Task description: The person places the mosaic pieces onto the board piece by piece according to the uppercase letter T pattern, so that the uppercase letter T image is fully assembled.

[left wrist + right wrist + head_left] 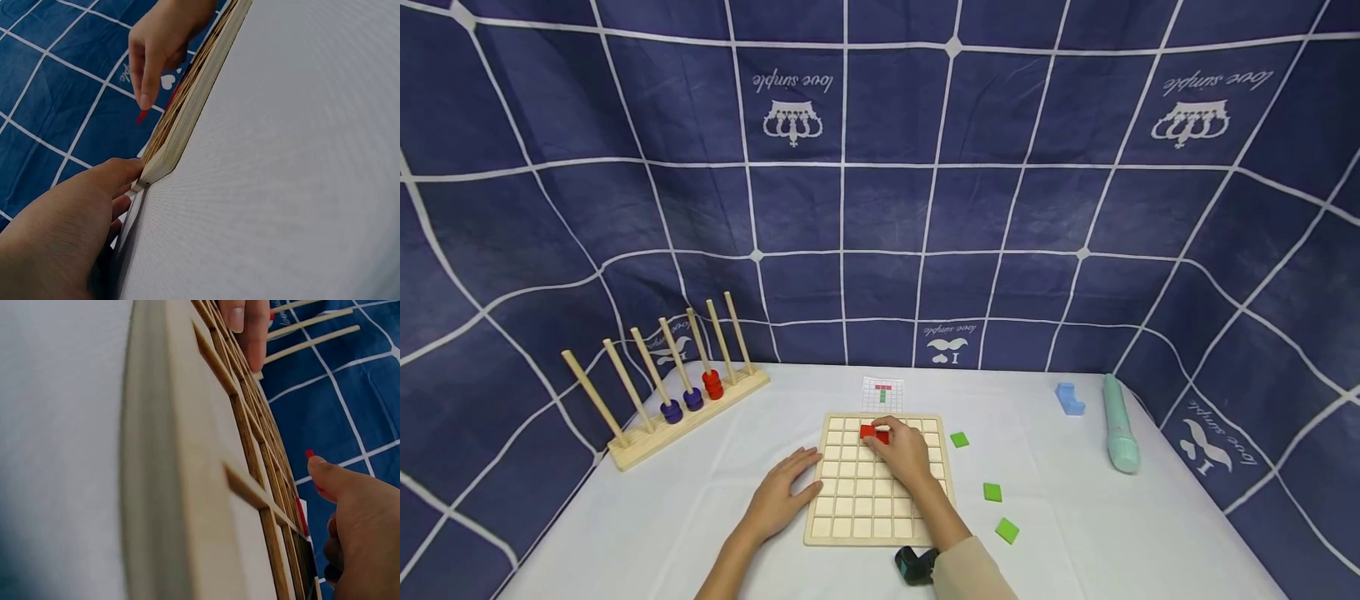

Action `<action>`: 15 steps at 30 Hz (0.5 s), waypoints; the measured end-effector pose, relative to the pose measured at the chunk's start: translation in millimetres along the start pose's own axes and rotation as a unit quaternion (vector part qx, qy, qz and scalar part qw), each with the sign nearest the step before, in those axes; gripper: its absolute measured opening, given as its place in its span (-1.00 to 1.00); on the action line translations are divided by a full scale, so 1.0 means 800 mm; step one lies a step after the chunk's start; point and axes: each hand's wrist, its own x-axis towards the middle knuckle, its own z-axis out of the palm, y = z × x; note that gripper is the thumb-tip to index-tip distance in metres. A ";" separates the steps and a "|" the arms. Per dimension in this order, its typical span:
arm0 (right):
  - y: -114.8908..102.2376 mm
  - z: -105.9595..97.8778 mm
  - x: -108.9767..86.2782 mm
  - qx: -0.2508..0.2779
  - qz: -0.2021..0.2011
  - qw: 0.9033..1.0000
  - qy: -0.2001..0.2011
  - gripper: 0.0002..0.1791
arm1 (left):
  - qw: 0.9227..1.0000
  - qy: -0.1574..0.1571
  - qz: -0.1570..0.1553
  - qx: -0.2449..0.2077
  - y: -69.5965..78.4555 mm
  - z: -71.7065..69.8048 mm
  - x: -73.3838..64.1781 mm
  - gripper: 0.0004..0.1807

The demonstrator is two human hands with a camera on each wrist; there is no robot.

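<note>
A wooden grid board (845, 507) lies on the white table. My left hand (781, 497) rests at its left edge, fingers touching the frame, as the left wrist view also shows. Over the board's upper rows is my right hand (904, 454). Its thumb and fingers pinch a red square tile (867, 431), seen edge-on above the board in the right wrist view. Beside it a second red tile (883, 437) sits in the grid, partly hidden by the fingers. Just behind the board lies a pattern card (882, 395) with red and green squares forming a T.
Right of the board lie green tiles (992, 492). Farther right are a blue block (1069, 399) and a mint-green microphone-shaped object (1120, 429). A wooden peg stand (688, 425) with red and dark-blue rings stands at the back left. A small black object (915, 566) shows near the right wrist.
</note>
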 end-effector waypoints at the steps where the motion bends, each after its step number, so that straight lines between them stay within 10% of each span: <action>1: 0.000 0.001 0.001 -0.005 0.004 1.000 -0.005 -0.69 | 1.000 -0.001 0.000 -0.002 0.001 0.000 0.000 -0.47; 15: 0.007 0.007 0.004 -0.068 0.014 0.997 -0.032 -0.67 | 1.000 -0.008 -0.003 -0.005 0.003 -0.002 0.000 -0.46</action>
